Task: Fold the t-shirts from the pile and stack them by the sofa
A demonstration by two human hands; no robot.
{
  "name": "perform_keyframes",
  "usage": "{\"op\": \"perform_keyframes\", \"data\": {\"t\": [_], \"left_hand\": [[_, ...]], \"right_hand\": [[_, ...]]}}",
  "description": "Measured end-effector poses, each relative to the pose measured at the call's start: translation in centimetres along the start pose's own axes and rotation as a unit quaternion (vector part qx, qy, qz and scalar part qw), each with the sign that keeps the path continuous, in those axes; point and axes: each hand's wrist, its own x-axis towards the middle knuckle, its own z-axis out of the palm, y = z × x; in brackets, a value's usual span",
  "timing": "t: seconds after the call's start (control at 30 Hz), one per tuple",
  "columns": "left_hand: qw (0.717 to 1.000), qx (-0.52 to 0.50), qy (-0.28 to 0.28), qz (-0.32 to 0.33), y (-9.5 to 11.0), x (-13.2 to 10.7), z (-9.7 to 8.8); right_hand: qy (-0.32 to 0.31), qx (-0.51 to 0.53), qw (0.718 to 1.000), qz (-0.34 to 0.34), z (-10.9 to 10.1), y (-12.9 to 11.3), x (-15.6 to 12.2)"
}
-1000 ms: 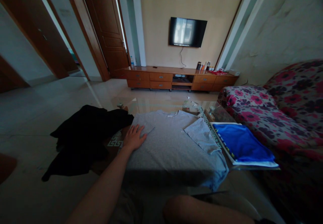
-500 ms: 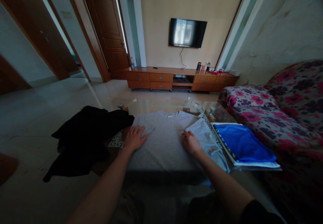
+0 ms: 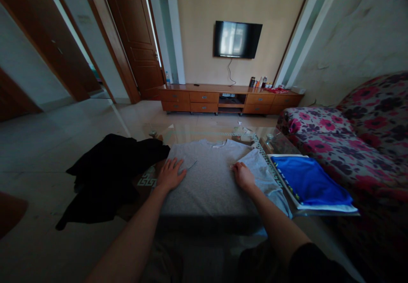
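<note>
A grey T-shirt lies spread on a glass coffee table, its neckline at the far side and its near part hanging over the front edge. My left hand rests flat on it at the left, fingers spread, beside a short dark line on the cloth. On the right half, my right hand is closed, fingertips pinched together on the shirt's fabric by the right sleeve. What exactly lies between the fingertips is partly hidden. The right sleeve and side look loosely bunched.
Black clothing is heaped left of the shirt. Folded blue clothing lies on white cloth at the table's right side. A flowered sofa stands at the right. Beyond are a low wooden cabinet and a wall-mounted television.
My right hand has shifted slightly to the right, fingers still closed on the shirt. My left hand stays flat in the same place.
</note>
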Motion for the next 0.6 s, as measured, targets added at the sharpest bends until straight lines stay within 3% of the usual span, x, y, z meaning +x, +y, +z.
{"op": "perform_keyframes", "data": {"t": [0.27,0.4,0.53,0.6], "left_hand": [[1.000,0.000,-0.008,0.002,0.1,-0.1,-0.3],[1.000,-0.005,-0.011,-0.001,0.2,0.0,-0.4],[1.000,-0.011,-0.010,-0.001,0.1,0.0,-0.3],[1.000,-0.012,-0.003,0.003,0.1,0.0,-0.2]], "right_hand": [[0.005,0.067,0.998,0.012,-1.2,0.4,0.7],[-0.023,0.083,0.996,-0.026,-1.5,-1.1,-0.4],[-0.121,0.103,0.978,-0.137,-1.3,-4.8,-4.3],[-0.245,0.099,0.935,-0.236,-1.1,-7.0,-7.2]]}}
